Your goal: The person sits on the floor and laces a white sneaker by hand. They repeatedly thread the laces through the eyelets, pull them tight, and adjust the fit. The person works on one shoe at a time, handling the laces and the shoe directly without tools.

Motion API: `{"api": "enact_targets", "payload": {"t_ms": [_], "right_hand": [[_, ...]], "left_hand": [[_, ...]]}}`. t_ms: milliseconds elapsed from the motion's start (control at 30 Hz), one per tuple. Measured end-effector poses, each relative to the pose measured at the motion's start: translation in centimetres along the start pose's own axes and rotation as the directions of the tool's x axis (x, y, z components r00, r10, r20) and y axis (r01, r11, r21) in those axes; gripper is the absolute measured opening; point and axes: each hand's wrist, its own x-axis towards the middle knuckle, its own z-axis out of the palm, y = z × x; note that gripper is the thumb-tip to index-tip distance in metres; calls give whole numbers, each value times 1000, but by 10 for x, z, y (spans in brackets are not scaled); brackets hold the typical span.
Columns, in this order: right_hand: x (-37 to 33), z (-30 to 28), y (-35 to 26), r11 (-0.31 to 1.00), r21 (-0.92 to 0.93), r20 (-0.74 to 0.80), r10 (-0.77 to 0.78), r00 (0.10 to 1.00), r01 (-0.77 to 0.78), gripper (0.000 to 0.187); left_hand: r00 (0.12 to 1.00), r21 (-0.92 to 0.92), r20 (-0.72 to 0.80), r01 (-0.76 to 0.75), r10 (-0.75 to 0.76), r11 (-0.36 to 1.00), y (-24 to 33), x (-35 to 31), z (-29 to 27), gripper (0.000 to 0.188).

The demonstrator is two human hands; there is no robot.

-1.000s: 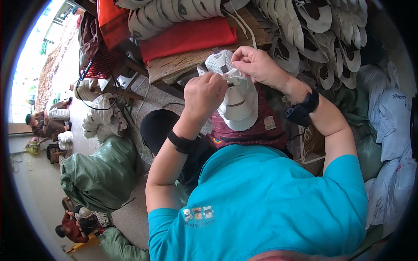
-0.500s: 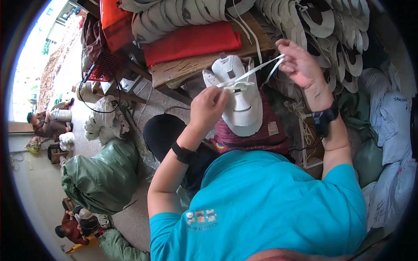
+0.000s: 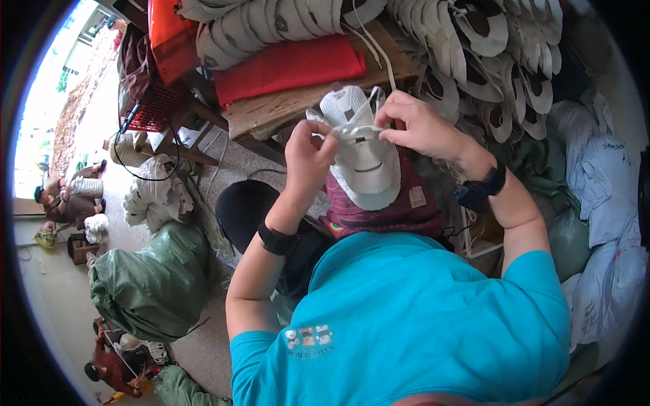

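A white shoe upper (image 3: 369, 177) lies over maroon striped cloth (image 3: 413, 220) on my lap, its toe end toward me and its mesh tongue toward the bench. A white shoelace (image 3: 365, 111) crosses the upper's eyelet area. My left hand (image 3: 310, 150) is closed at the upper's left eyelet edge, thumb and forefinger pinched at the lace. On the opposite edge, my right hand (image 3: 421, 127) pinches the lace between thumb and fingers. The fingers partly hide the eyelets and the lace ends.
A wooden bench (image 3: 271, 115) ahead bears red cloth (image 3: 291, 71) and a row of stacked uppers (image 3: 271, 34). More uppers (image 3: 501, 68) hang in bunches at the far right. Green sacks (image 3: 156, 284) stand left, white sacks (image 3: 613, 196) right. Two people sit working at the far left.
My right hand has come down from the upper right, where it held the lace stretched out, to the upper's right eyelet edge. My left hand stays at the left edge, its fingers now turned upward.
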Motion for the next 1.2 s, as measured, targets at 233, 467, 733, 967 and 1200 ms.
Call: {"api": "enact_targets", "payload": {"t_ms": [233,467,733,967,1200], "right_hand": [[3,18,11,998,61,-125,32,992,-25,15],[12,34,-13,929,-369,-340,-153,928,18,15],[8,26,-9,994,95,-74,66,995,-59,10],[4,2,-17,879,315,149,327,933,-358,12],[10,12,2,984,54,-22,170,985,-169,10]], "left_hand": [[997,-184,-39,-66,60,981,-17,5,-1,12],[996,-119,-45,-79,74,990,-18,-2,0,12],[983,93,-49,-171,176,981,-16,-5,-4,16],[916,451,-12,-352,400,820,7,-10,-10,9],[863,368,-251,-334,438,868,-4,3,-54,19]]}}
